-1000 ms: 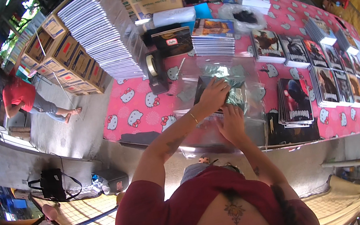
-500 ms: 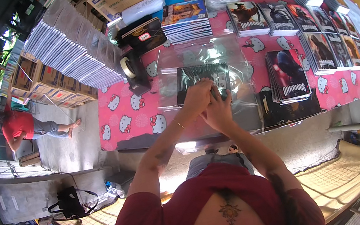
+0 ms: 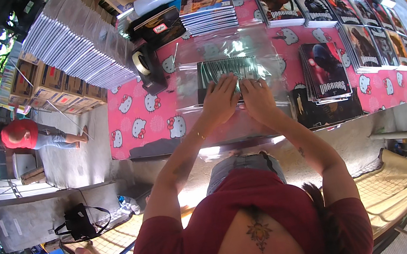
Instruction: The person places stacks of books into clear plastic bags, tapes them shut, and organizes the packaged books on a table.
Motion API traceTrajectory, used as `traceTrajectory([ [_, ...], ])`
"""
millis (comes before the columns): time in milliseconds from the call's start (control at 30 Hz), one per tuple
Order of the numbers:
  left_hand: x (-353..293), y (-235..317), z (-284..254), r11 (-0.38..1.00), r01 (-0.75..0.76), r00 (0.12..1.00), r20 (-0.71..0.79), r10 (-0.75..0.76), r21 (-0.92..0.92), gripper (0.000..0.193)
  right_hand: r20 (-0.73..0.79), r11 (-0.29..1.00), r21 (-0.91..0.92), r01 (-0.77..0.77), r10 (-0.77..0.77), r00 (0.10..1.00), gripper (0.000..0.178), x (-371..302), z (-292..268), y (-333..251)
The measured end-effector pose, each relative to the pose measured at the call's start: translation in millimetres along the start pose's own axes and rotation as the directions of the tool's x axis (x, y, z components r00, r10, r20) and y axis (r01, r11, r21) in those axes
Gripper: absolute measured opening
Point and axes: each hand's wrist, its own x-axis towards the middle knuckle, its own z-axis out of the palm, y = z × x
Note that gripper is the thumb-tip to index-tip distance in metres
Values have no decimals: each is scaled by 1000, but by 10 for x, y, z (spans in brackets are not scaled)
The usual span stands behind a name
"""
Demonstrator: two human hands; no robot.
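One notebook [image 3: 227,67] — left hand [image 3: 221,97], right hand [image 3: 258,96] atop.

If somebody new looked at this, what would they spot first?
Probably the bright pink tablecloth printed with white cartoon cats, spread across the middle and right. Next, maybe the tall stack of thin white-edged notebooks at the upper left. In the middle, the left hand and right hand rest side by side on a dark rectangular notebook amid shiny clear plastic sheeting.
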Motion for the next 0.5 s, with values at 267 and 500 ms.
traceTrajectory([
  [267, -527, -1931, -483, 705, 685, 586, -437, -683, -183, 41, 28, 999, 0, 49, -49, 998, 70, 44, -59, 33],
  [500, -461, -2377, -772, -41, 418, 409, 228, -883, -908, 25, -12, 998, 24, 53, -53, 999, 67, 25, -34, 34],
])
